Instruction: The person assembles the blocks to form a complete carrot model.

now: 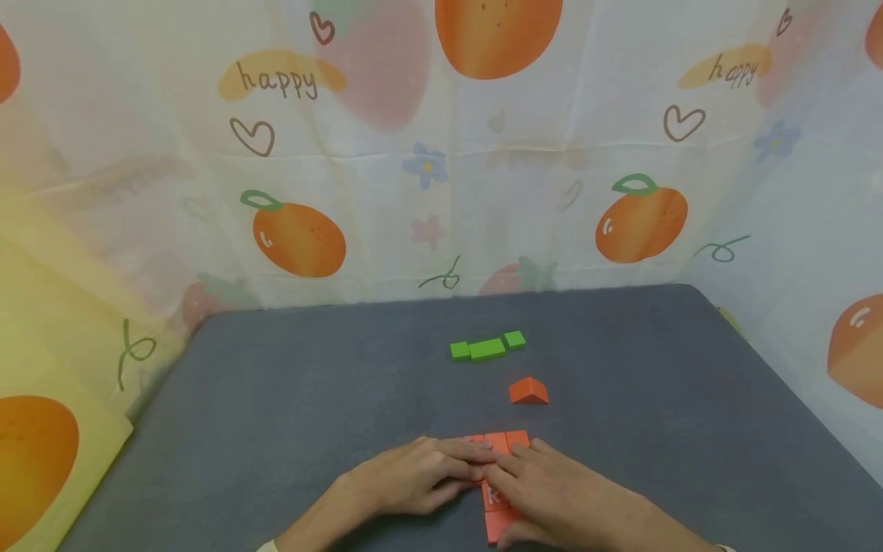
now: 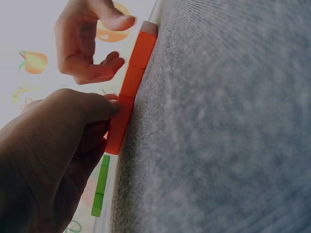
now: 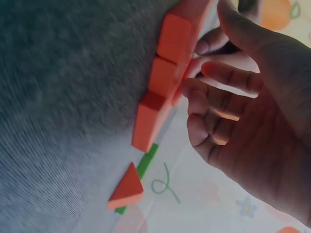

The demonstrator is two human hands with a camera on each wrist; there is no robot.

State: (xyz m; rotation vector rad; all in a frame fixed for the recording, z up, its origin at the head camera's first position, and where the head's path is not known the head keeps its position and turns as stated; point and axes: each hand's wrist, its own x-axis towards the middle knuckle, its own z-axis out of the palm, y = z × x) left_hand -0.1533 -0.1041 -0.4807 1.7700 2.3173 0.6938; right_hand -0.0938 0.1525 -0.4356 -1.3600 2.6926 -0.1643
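Observation:
Several orange-red blocks [image 1: 517, 438] lie flat and close together at the front of the table, and one bears a white letter K [image 1: 493, 497]. From the left, my left hand [image 1: 424, 474] reaches over their upper part with fingers extended; its thumb touches the blocks' edge in the left wrist view. My right hand [image 1: 562, 494] hovers over the right side of the blocks, fingers loosely bent and holding nothing. Both hands' fingertips come close together and hide part of the group. In the right wrist view, block sides [image 3: 175, 38] show beside the right fingertips.
Beyond the group sits an orange-red triangular block [image 1: 529, 393]. Farther back, green blocks stand in a row: a small one [image 1: 460, 351], a long one [image 1: 487, 349], and another small one [image 1: 515, 340] slightly apart. A printed curtain [image 1: 386, 230] hangs behind the dark grey table [image 1: 310, 383].

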